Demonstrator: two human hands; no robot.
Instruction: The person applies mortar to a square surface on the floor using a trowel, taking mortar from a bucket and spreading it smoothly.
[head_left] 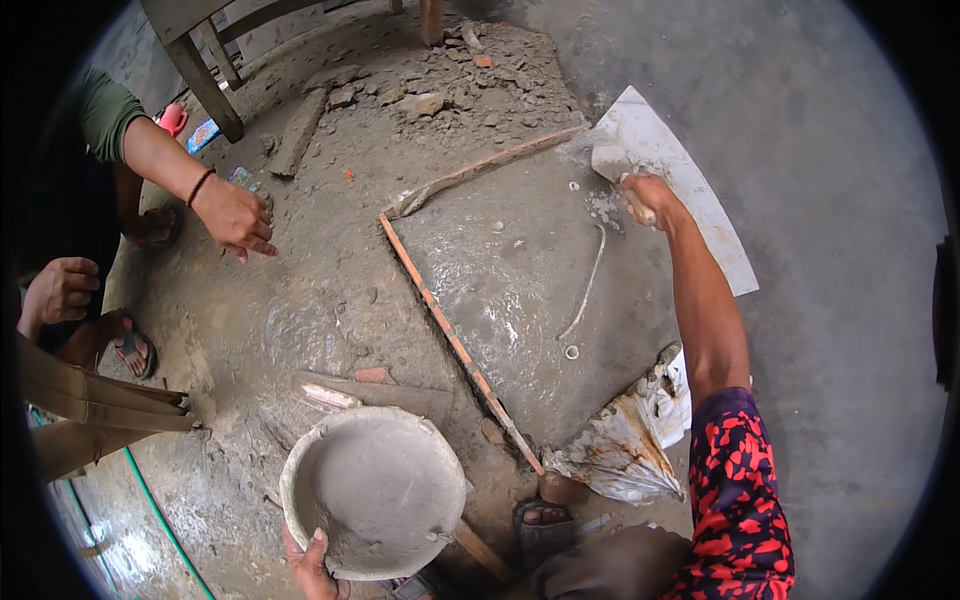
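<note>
In my right hand (645, 203) is a trowel (610, 160) with a cement-coated blade, held over the upper right corner of a wet grey mortar patch (500, 280). Thin strips of reddish board (435, 305) edge this patch on two sides, and a white flat sheet (700, 220) lies along its right. On the patch are small rings and a thin pale cord (590, 280). My left hand (308, 560) grips the rim of a cement-crusted bowl (298, 460) of grey mix at the bottom. A crumpled, stained white sack (620, 450) lies by my right forearm.
A co-worker's hand (230, 215) hangs at the upper left, another (65, 285) below it. Wooden legs (200, 80) and rubble (450, 90) are at the back. Bamboo poles (110, 400) and a green hose (160, 515) lie at left, grey floor (840, 200) at right.
</note>
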